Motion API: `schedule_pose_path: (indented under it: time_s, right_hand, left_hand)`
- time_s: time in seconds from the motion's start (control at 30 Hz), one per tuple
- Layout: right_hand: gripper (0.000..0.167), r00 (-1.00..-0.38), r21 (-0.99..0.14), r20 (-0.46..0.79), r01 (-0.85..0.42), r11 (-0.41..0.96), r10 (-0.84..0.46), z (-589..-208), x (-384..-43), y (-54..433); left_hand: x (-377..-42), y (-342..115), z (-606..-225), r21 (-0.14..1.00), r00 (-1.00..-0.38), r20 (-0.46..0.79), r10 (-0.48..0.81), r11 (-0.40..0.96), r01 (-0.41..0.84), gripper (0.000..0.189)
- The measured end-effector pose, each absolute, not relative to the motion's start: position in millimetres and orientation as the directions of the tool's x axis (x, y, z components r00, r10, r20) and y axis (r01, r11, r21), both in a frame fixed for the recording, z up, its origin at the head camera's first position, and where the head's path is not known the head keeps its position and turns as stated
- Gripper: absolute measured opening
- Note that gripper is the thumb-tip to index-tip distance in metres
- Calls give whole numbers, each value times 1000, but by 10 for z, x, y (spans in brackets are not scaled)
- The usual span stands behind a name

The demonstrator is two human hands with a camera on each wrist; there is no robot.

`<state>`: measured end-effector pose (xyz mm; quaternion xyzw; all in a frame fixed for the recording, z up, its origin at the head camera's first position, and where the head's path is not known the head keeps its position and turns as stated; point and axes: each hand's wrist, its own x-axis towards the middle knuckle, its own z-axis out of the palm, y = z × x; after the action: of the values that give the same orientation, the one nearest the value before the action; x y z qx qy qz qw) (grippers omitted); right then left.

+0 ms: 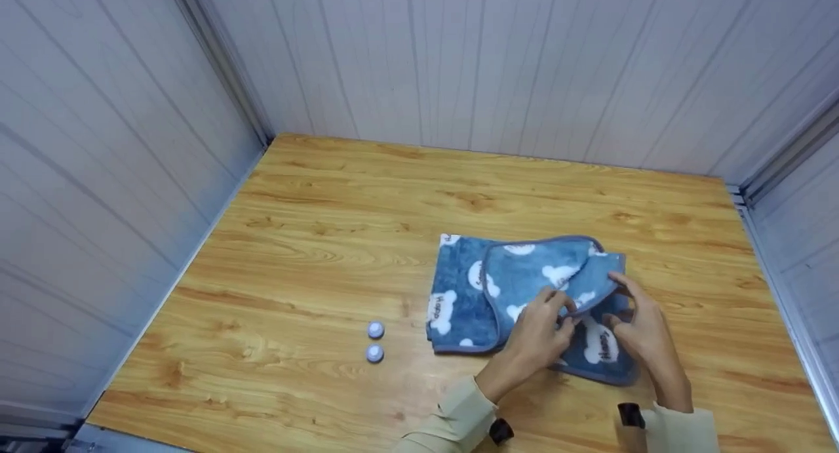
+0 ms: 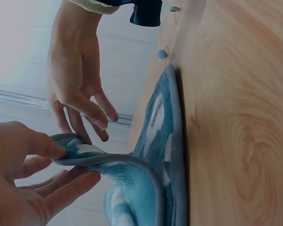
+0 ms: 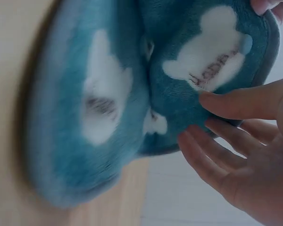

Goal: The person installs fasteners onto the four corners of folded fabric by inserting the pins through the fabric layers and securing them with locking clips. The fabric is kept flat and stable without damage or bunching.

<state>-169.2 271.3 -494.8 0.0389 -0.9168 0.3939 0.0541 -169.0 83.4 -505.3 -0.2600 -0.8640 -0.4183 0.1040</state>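
A blue plush cloth (image 1: 459,276) with white bone prints and grey binding lies folded, its front flap raised. My left hand (image 1: 541,328) pinches the flap's bound edge between thumb and fingers, which shows closely in the left wrist view (image 2: 28,169). Beside the flap's right end, my right hand (image 1: 645,325) has its fingers spread and loosely bent. In the right wrist view, the thumb and fingertips of this hand (image 3: 254,141) lie in front of the cloth; contact is hard to tell. A small pale-blue disc (image 3: 245,44) shows on the flap near its bound corner.
Two small round pale-blue caps (image 1: 375,341) sit on the wooden table (image 1: 295,243) left of the cloth. One cap (image 2: 162,54) shows a thin pin in the left wrist view. White panel walls (image 1: 446,59) border the table at the back and sides.
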Motion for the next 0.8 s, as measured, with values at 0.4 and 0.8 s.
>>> schedule_pose_path:
  time_s: [0.4,0.8]
  right_hand:
    - [64,-961,-666,229,-270,696,-154,-4852,-2126,2427]
    - [66,-966,-646,139,-256,719,-220,-4976,-2478,2438]
  left_hand:
    - [-1937,468,-4915,683,-861,457,224,531,501,16]
    - [-2197,215,-4963,699,-944,277,177,637,324,33]
